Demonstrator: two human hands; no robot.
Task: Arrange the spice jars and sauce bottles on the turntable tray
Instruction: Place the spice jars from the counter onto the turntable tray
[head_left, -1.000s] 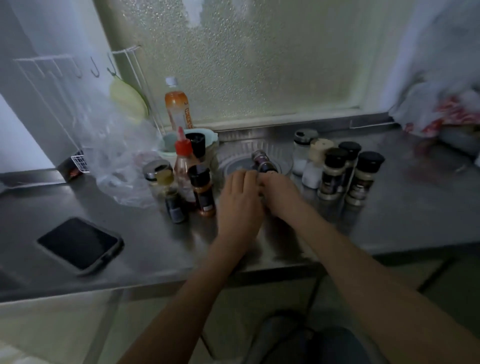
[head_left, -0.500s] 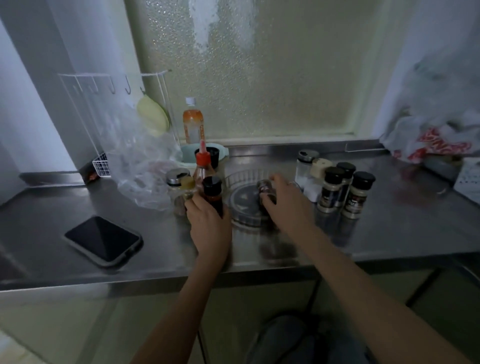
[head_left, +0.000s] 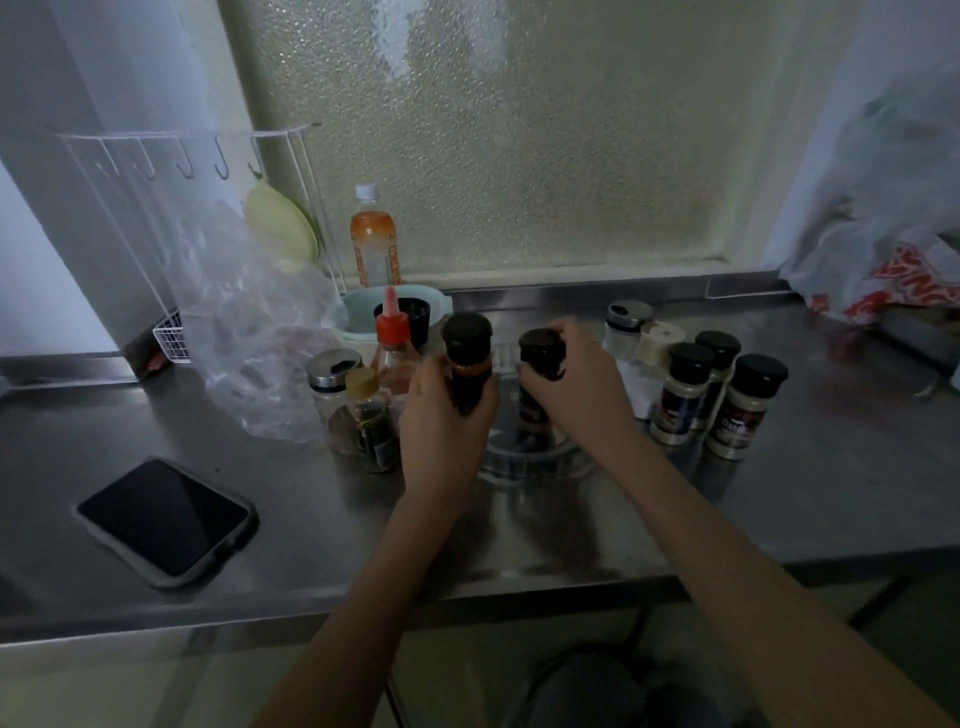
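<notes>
Left hand (head_left: 441, 415): fingers closed around a dark, black-capped sauce bottle (head_left: 467, 369), which it holds above the steel counter (head_left: 779, 509) at the near-left edge of the tray.
Right hand (head_left: 576, 379): fingers wrapped over the top of a dark spice jar with a black cap (head_left: 537, 389) that stands inside the tray.
Turntable tray (head_left: 535, 460): a clear round plastic tray with a low rim, in the middle of the counter; apart from the jar under the right hand it looks empty.
Axis of the held bottle: its long axis runs close to vertical, cap up and base down, with a slight lean to the left at the top.
Axis of the jar on the tray: upright, cap up; whether its base sits flat is hidden by the dim light.
Still waiting, left: a red-nozzled squeeze bottle (head_left: 396, 348), a steel-lidded glass jar (head_left: 332, 384) and a small gold-capped bottle (head_left: 370, 421), close together.
Still waiting, right: a group of black-capped spice jars (head_left: 748, 405) with two pale shakers (head_left: 631, 332) beyond them.
Risk, tray: it probably spins freely, so a bottle set down off centre may turn it and shift the jar already there.
Risk, collision: both hands work in a tight space; the bottle could knock the jar over as it comes down.
Risk, rim: a base landing on the low rim would likely tip.
Risk, neighbours: the left forearm passes just beside the crowded left group and could topple it.
</notes>
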